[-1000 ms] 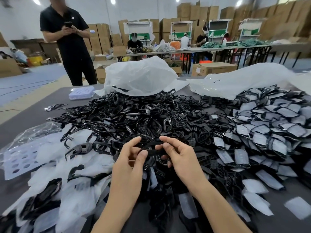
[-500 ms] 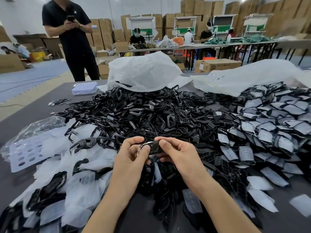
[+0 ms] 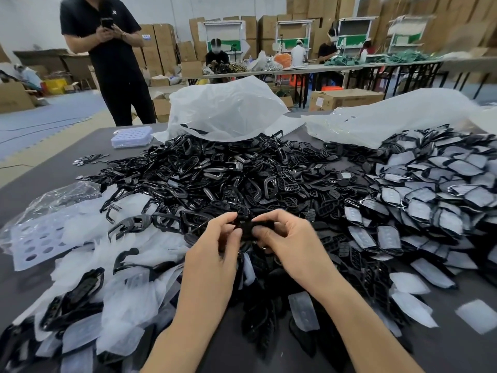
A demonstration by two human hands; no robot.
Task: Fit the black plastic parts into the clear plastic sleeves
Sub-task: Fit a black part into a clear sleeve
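Observation:
A big heap of loose black plastic parts covers the middle of the dark table. Clear plastic sleeves lie in a pile at the lower left. Many sleeved parts are stacked on the right. Over the near edge of the heap, my left hand and my right hand both pinch one small black part between fingertips and thumbs. Most of that part is hidden by my fingers.
Two large white plastic bags lie behind the heap. A small clear perforated tray sits at the back left, and a perforated sheet lies at the left. A person in black stands beyond the table with a phone.
Both hands stay together over the heap, fingers shifting on the part. The shiny ring-like piece seen half a second ago is no longer visible between my fingers.

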